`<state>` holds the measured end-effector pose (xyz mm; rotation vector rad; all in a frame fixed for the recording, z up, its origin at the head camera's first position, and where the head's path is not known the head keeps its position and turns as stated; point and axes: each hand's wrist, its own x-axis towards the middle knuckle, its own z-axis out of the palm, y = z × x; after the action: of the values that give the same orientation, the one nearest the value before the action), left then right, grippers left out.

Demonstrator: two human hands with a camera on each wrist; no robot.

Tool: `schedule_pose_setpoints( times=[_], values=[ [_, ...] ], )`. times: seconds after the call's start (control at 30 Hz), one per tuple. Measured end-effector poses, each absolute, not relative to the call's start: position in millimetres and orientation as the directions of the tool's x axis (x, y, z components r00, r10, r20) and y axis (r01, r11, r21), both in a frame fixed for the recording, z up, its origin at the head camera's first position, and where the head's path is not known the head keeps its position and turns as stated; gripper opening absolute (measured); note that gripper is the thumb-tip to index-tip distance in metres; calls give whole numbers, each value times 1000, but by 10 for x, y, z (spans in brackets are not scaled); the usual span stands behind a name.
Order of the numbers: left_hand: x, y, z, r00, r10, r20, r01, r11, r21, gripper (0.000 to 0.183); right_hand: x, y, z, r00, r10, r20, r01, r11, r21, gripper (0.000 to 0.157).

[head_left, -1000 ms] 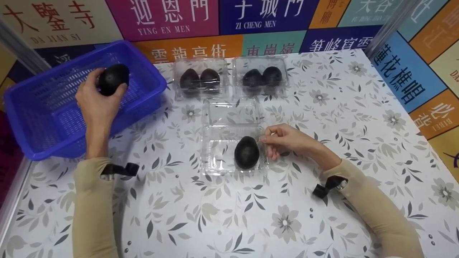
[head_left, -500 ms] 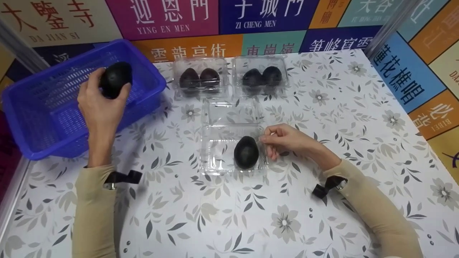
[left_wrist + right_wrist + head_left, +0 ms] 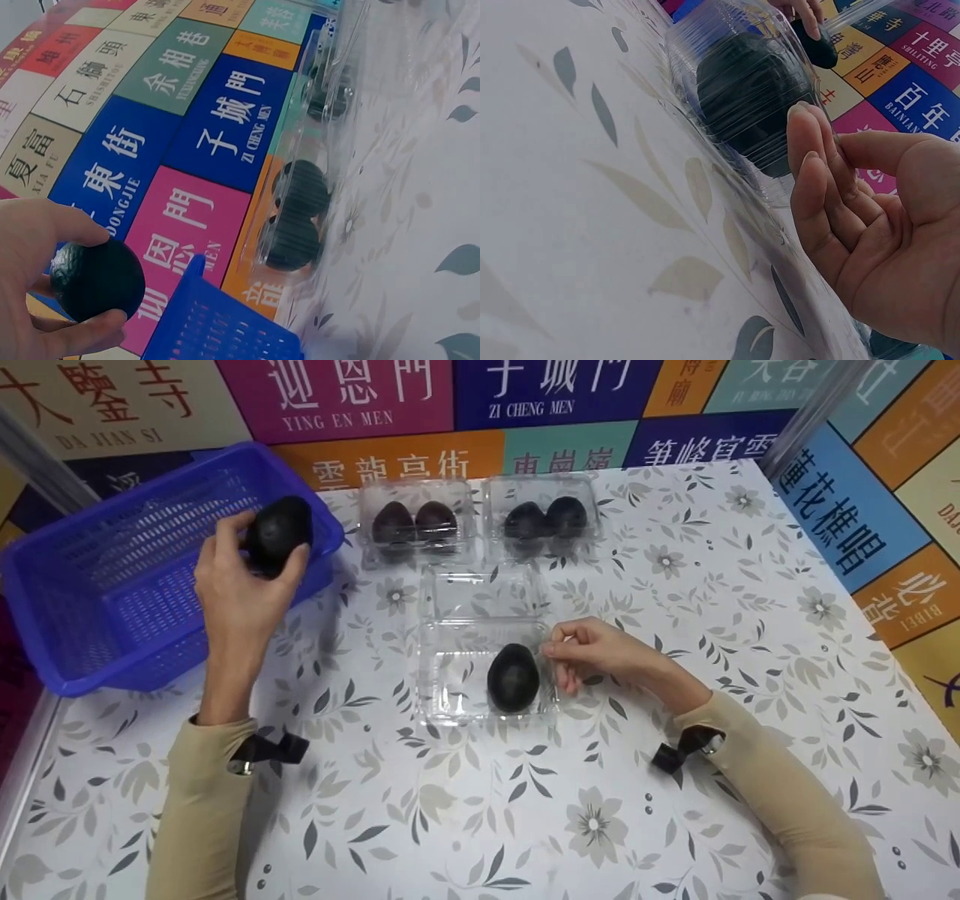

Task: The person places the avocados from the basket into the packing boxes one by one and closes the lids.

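Observation:
My left hand [image 3: 246, 585] grips a dark avocado [image 3: 282, 531] between thumb and fingers, above the right end of the blue basket [image 3: 161, 658]. In the left wrist view the held avocado [image 3: 97, 279] shows smooth and nearly black. A clear plastic clamshell box [image 3: 454, 681] lies with its lid folded back in the middle of the table. One avocado [image 3: 514, 678] stands in its right half. My right hand [image 3: 600, 651] pinches the box's right rim with thumb and forefinger, the other fingers curled beneath. In the right wrist view those fingertips [image 3: 802, 116] are right at the plastic edge.
Two closed clear boxes stand at the back, a left box [image 3: 367, 556] and a right box [image 3: 491, 553], each with two dark avocados inside. A flower-patterned cloth [image 3: 360, 780] covers the table. Panels with printed characters [image 3: 559, 390] rise behind the back edge.
My left hand has moved to the right with the avocado, from over the middle of the basket toward its right rim. The right hand and the open box have stayed in place.

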<state>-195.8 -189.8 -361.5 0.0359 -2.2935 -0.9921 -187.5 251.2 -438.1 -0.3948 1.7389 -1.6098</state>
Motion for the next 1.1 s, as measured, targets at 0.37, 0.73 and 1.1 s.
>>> schedule_pose_setpoints(
  times=[0.37,0.73,1.1],
  values=[
    [-1860,-1713,-3650,-828,-189,527,247,721,647,58,-1878,2510,-4379,-696,-659,-286,242,160,-957,22],
    [-1701,-1458,-3657,-852,-97,514,287,735,614,57,-1880,2505,-4390,-695,-663,-276,247,141,-959,22],
    [-1503,-1181,-3696,-858,33,513,364,745,559,57,-1884,2507,-4387,-698,-653,-294,255,156,-954,30]
  ],
)
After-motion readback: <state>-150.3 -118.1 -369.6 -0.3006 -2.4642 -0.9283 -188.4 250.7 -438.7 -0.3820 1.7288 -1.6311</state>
